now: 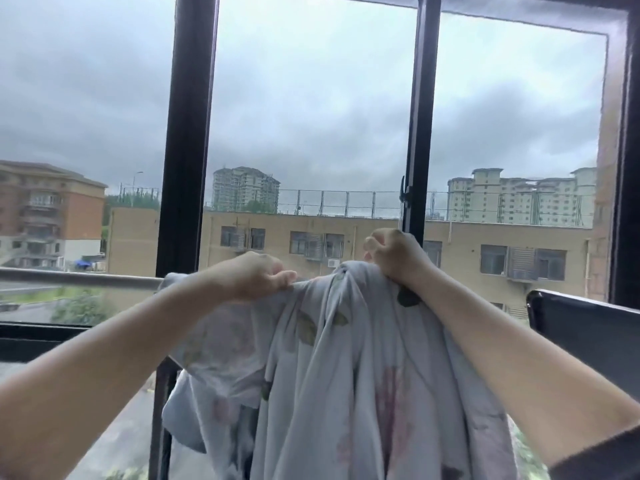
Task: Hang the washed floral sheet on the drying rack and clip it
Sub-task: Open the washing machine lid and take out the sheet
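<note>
Both hands, left hand (pixel 258 277) and right hand (pixel 394 254), clench the bunched top of the pale-blue floral cotton sheet (pixel 346 358) at the grey metal rail (pixel 79 277); it looks limp and damp-heavy (best held by its top hem).

The floral sheet (pixel 346 368) is covering the grey rail (pixel 79 277) from just beside the left hand (pixel 258 275) rightward, and its lower folds are running off the bottom edge. Bunched cloth is hiding the right hand's (pixel 398 254) fingertips. Both forearms are being cut off below the hands.
</note>
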The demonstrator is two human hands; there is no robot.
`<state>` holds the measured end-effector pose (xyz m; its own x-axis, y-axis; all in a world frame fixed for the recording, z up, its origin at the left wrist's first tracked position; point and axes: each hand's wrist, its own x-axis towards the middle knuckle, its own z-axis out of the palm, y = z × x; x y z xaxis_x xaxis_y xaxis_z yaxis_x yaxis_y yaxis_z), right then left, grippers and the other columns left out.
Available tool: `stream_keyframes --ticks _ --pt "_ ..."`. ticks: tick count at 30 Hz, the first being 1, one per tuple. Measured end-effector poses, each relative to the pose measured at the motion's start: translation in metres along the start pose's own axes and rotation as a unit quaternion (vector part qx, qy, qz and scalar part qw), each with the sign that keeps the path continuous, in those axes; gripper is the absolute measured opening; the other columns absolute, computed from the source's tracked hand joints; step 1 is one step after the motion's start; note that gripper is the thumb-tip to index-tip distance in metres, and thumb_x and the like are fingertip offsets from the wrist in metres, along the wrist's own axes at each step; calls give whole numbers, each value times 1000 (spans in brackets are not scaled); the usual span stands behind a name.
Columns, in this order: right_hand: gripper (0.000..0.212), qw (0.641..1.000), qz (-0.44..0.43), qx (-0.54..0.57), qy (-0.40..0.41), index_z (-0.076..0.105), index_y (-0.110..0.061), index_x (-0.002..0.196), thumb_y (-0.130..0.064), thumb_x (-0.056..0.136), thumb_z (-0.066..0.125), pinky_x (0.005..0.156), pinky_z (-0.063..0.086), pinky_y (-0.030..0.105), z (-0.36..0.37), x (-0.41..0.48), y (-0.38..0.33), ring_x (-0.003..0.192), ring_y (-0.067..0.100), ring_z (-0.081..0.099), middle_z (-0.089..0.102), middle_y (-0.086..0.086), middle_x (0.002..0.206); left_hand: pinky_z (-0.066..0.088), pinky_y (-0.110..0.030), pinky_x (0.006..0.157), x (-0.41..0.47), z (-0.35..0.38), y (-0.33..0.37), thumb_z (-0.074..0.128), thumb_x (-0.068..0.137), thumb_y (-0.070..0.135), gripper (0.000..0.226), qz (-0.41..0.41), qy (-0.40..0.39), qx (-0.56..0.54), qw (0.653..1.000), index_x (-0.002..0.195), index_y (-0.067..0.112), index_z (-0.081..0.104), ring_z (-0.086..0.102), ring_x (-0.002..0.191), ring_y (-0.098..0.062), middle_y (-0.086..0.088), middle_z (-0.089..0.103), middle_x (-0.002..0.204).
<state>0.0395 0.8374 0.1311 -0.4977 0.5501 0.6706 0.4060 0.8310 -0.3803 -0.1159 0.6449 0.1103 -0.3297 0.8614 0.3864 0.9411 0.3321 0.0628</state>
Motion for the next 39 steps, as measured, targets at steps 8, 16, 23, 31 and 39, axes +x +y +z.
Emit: stream_keyframes --ticks 8,16,23,31,39 --pt "27 996 -86 -9 32 63 -18 99 -31 95 40 80 48 35 -12 -68 -3 92 24 60 68 5 100 52 -31 79 -32 24 37 51 92 19 22 67 216 -116 967 112 20 60 63 90 -15 3 65 107" --pt "45 977 -133 -75 146 50 -22 133 -31 91 38 112 27 37 -9 -154 37 132 14 40 51 -5 138 29 -48 111 -56 93 106 38 80 21 50 102 383 -200 896 128 16 53 36 135 -17 -3 46 143" --pt "49 991 -70 -76 88 51 -15 133 -28 87 39 104 39 43 -8 -245 89 131 23 44 46 6 142 21 -58 111 -105 161 162 48 80 27 44 58 333 -131 932 121 16 58 13 144 -32 -12 38 146" --pt "43 995 -22 -43 90 51 -18 131 -28 90 41 102 40 37 -56 -342 116 126 14 46 50 -4 136 42 -32 94 -169 201 243 55 80 14 29 49 237 -268 933 108 14 61 47 122 -23 -7 51 131" --pt "42 992 85 -55 74 56 -14 124 -28 88 39 99 44 38 -126 -477 180 119 13 50 56 -1 126 29 -62 104 -247 249 374 51 78 20 23 84 139 -334 929 98 21 62 51 114 -19 3 57 118"
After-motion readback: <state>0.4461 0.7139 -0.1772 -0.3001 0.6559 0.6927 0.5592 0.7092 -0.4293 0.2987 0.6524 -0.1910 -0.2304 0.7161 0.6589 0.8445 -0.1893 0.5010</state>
